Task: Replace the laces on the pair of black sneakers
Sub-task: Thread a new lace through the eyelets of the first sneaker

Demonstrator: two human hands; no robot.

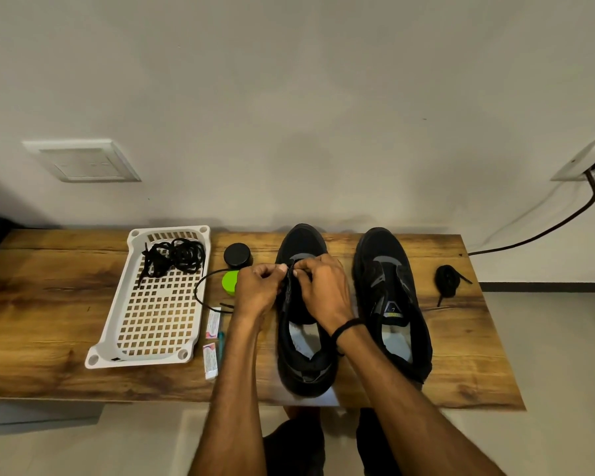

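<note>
**Threading the lowest eyelets.** We work on the black mesh sneaker [304, 377], which stands toe toward the far edge at the middle of the wood-grain tabletop [49, 324]. Its twin, the second black sneaker [389, 252], stands unlaced nearer the right edge. Our left hand [256, 290] and right hand [320, 286] meet just behind the toe, and the curled fingers [282, 267] of each pinch the thin black lace [200, 290]. Its slack loops out leftward across the tabletop.

Our knuckles hide which eyelet the tip has entered. To do this step well, we judge, one hand should steady the eyelet flap while the other feeds the tip through. Both ends should then be evened before the first crossing, with the lace kept flat and untwisted.

The loop passes beside the round green lid [229, 282] and the black round jar [237, 254], so we should draw it in slowly. A coiled black lace [445, 280] waits near the right edge.
</note>
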